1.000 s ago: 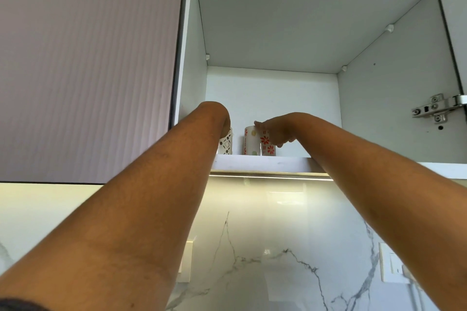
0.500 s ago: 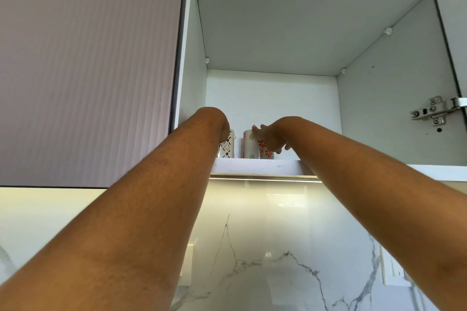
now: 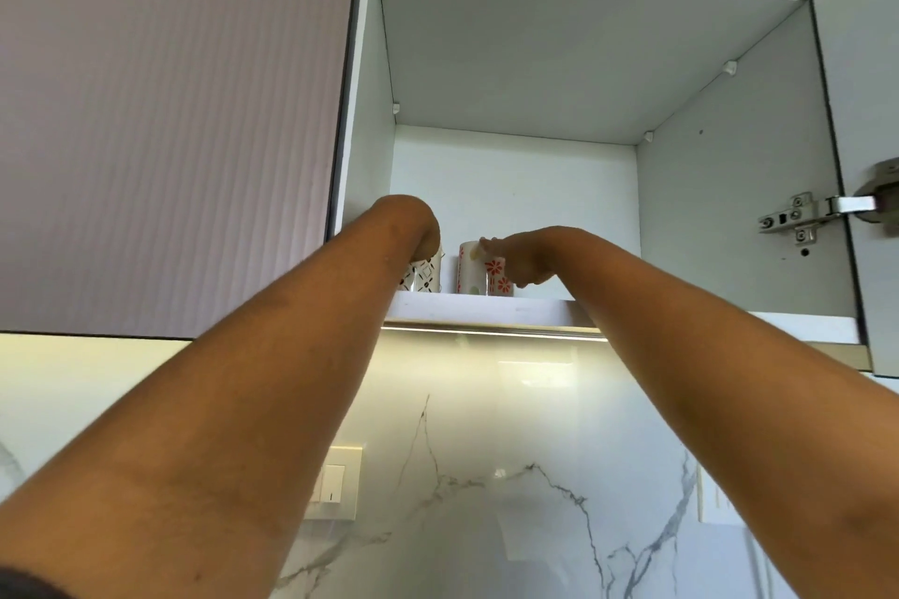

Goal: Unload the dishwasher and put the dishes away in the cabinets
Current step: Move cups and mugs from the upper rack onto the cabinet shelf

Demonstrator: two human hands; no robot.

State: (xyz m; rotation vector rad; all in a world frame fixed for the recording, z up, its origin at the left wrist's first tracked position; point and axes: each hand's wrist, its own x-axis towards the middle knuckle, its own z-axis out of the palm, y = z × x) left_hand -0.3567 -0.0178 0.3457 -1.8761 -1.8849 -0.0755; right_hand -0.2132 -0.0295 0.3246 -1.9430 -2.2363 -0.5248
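Cabinet shelf (image 3: 486, 308) holds white red-flowered mug (image 3: 495, 276), right hand (image 3: 519, 260) fingers curled round it; black-diamond mug (image 3: 427, 275) under left hand (image 3: 419, 234), fingers' state hidden.

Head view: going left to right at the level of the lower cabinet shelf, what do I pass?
Closed ribbed cabinet door → diamond-patterned mug → flower-patterned mug → metal door hinge.

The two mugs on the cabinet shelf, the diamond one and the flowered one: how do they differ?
The diamond mug has black diamond outlines; the flowered mug has red flowers. The diamond mug stands left, partly hidden behind the left hand; the flowered mug stands right, the right hand curled round its side. Both are white, upright on one shelf.
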